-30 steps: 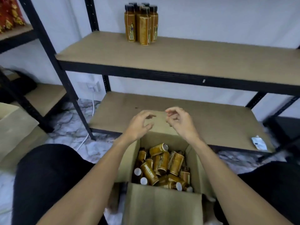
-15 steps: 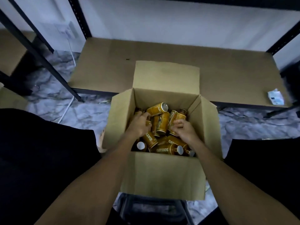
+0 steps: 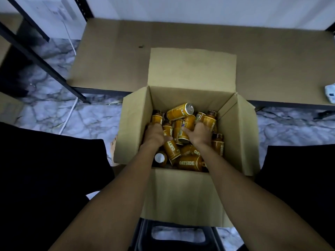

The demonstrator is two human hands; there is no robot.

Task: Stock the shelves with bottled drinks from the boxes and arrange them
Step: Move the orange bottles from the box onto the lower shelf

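- An open brown cardboard box sits directly in front of the person, between their knees, with all four flaps folded outward.
- The box holds a loose heap of amber-orange drink bottles with dark brown caps. Most lie on their sides at mixed angles, and a few stand upright along the box walls.
- One bottle near the front wall lies flat with the white word OATSIDE readable on its label.
- Both bare forearms reach down into the box from the bottom of the view.
- The left hand rests on the bottles towards the left side of the heap. Its fingers bend downward out of sight, so I cannot tell whether it clasps a bottle.
- The right hand is just beside it, close but not touching. Its thumb lies across a tilted bottle between the two hands and its fingers spread over the bottles beyond. Whether it has a firm hold cannot be told.
- Behind the box is a low shelf of plain brown board in a black metal frame. The box's far flap leans over its front edge.
- A small white packet lies at the shelf's far right edge.
- The floor is grey-white marble-patterned tile, and a thin white cable runs across it on the left.
- The person's legs, in black cloth, frame the box on both sides.
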